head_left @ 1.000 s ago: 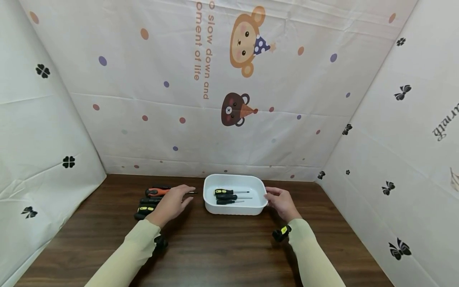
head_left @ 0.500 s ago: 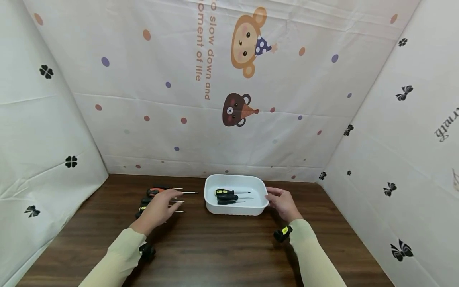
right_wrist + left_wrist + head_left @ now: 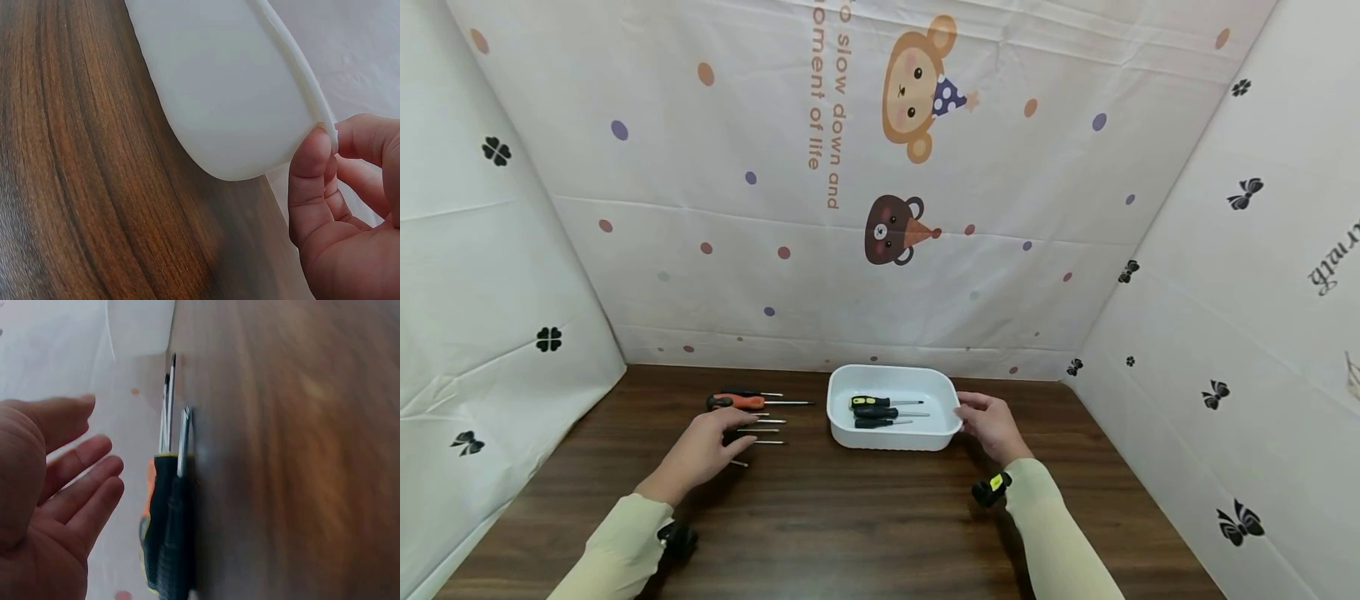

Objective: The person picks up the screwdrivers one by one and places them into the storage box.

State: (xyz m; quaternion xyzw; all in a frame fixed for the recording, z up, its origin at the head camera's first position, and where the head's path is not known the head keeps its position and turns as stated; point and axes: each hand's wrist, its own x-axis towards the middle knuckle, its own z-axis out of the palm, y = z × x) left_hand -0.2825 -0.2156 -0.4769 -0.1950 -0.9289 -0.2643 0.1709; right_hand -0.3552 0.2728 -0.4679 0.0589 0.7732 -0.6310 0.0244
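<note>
My left hand (image 3: 696, 450) is over a row of screwdrivers at the left of the table, partly covering their handles. In the left wrist view that hand (image 3: 69, 494) has loosely bent fingers with nothing between them, beside a dark-handled screwdriver (image 3: 175, 544). An orange-and-black screwdriver (image 3: 741, 402) lies just beyond the fingers. My right hand (image 3: 992, 429) holds the right end of a white plastic tub (image 3: 891, 439); thumb and fingers pinch its rim in the right wrist view. Inside lie a yellow-and-black screwdriver (image 3: 870, 402) and two black-handled ones (image 3: 874, 412).
The wooden table (image 3: 850, 525) runs up to a patterned cloth backdrop (image 3: 775, 283), with cloth walls on both sides. A black-handled screwdriver (image 3: 748, 392) lies farthest back in the left row. Each wrist wears a small black camera (image 3: 679, 540).
My left hand has moved left and toward me across the row of screwdrivers, uncovering the orange-handled one and several shafts. The right hand and the tub hold their place.
</note>
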